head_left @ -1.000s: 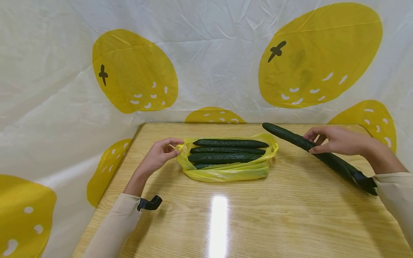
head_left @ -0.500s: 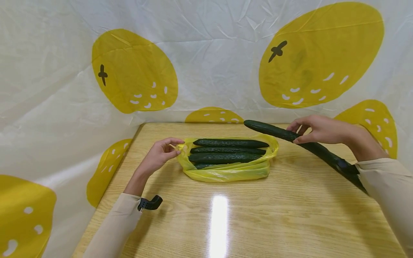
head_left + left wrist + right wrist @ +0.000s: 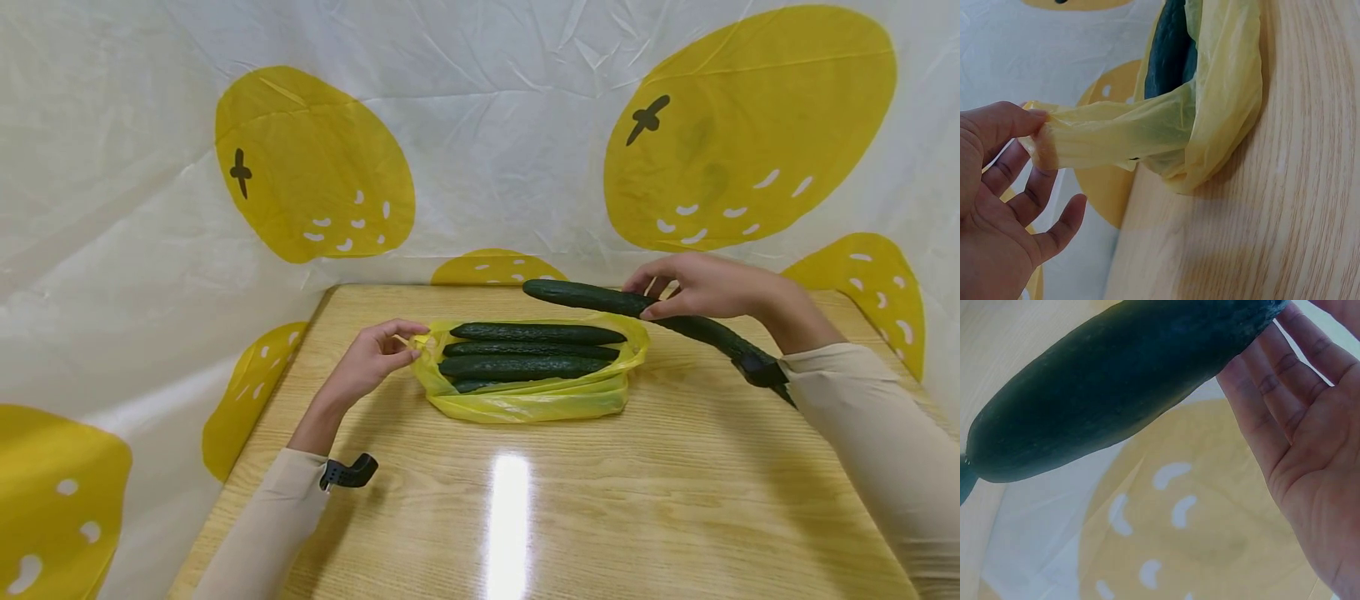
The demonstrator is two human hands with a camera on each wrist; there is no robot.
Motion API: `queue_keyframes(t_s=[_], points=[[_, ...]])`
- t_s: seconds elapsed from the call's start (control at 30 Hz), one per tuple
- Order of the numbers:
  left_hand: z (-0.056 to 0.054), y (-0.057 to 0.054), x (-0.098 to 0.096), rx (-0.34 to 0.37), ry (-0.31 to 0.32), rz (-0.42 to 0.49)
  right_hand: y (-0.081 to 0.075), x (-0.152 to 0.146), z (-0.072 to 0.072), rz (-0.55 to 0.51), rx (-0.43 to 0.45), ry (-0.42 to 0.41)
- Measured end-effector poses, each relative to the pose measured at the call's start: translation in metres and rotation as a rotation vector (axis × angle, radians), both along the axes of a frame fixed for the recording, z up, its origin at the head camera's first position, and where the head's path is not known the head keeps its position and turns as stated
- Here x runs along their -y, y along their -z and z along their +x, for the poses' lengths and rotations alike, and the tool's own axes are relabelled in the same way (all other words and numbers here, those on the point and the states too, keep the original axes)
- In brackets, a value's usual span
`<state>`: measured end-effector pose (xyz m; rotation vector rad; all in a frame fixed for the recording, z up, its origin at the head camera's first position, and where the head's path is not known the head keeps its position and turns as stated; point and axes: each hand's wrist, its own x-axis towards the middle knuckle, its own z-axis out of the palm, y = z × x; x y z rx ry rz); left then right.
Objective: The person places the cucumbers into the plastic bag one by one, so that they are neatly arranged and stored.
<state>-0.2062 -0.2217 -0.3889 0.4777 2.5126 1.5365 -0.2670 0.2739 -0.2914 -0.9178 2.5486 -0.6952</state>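
A long dark green cucumber (image 3: 585, 295) is pinched near its middle by my right hand (image 3: 701, 285), held above the table with its far tip over the back of the bag. In the right wrist view the cucumber (image 3: 1122, 387) fills the top, with the fingers (image 3: 1260, 394) along its side. Several cucumbers (image 3: 525, 367) lie side by side in an open yellow plastic bag (image 3: 525, 408). My left hand (image 3: 367, 362) pinches the bag's left end. In the left wrist view, thumb and forefinger grip a stretched strip of the bag (image 3: 1116, 131); the other fingers are loosely bent.
The wooden table (image 3: 420, 517) has a bright light reflection near the front. A pale curtain (image 3: 495, 167) with big yellow fruit prints hangs behind the table and along its left side. Black bands (image 3: 348, 472) sit on the wrists.
My right hand has carried the cucumber leftward and slightly back, so its tip is now behind the bag. The left hand and the bag have stayed in place.
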Motion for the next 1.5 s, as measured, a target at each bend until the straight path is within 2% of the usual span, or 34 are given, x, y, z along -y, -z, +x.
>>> queue_keyframes(t_s=[0.4, 0.67, 0.87, 1.2, 1.5], points=[[0.001, -0.002, -0.003, 0.016, -0.006, 0.007, -0.011, 0.032, -0.008, -0.063, 0.045, -0.076], [0.0, -0.001, -0.003, 0.04, -0.02, 0.005, -0.015, 0.055, -0.012, -0.07, 0.029, -0.122], [0.0, -0.001, -0.003, 0.041, -0.017, 0.006, -0.012, 0.069, -0.015, -0.088, 0.043, -0.133], [0.001, -0.002, -0.003, 0.018, -0.006, 0.004, -0.008, 0.089, -0.015, -0.079, -0.002, -0.193], [0.0, -0.002, -0.002, 0.019, -0.006, 0.008, 0.01, 0.101, -0.019, -0.082, 0.052, -0.233]])
